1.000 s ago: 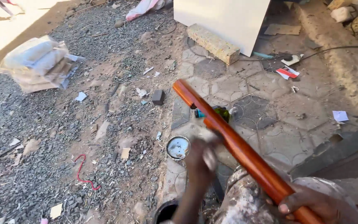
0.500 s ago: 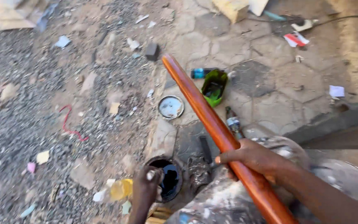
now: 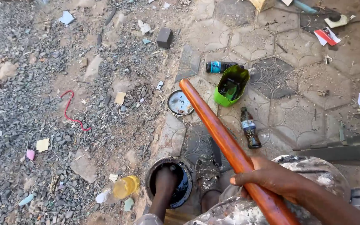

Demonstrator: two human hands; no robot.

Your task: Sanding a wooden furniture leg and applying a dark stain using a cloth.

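While your left hand (image 3: 166, 182) is down inside the dark tin (image 3: 169, 181) on the ground between your knees, keep the wrist low and let the rim steady it; whether the fingers in there are bunched, spread or pinching something I cannot tell, since they are sunk into the dark contents. A dip like this probably goes best shallow, so nothing slops over the rim onto the paving. Watch the small yellow bottle (image 3: 119, 188) lying just beside the tin on its left, and the loose round lid (image 3: 179, 103) further up the paving, well apart from it; neither needs a knock.

Moving right, the brown wooden pole (image 3: 226, 143) runs on a slant from near that lid down across your lap, passing just beside the tin. Your right hand (image 3: 271, 179) has its fingers wrapped tight around the lower part of the pole. Keep that grip firm and the pole still and tilted as it is, so the far end stays off the dirt.

Further right, the cut green container (image 3: 231, 85) and the dark bottle (image 3: 250, 133) lie close to the pole; mind them if it swings.
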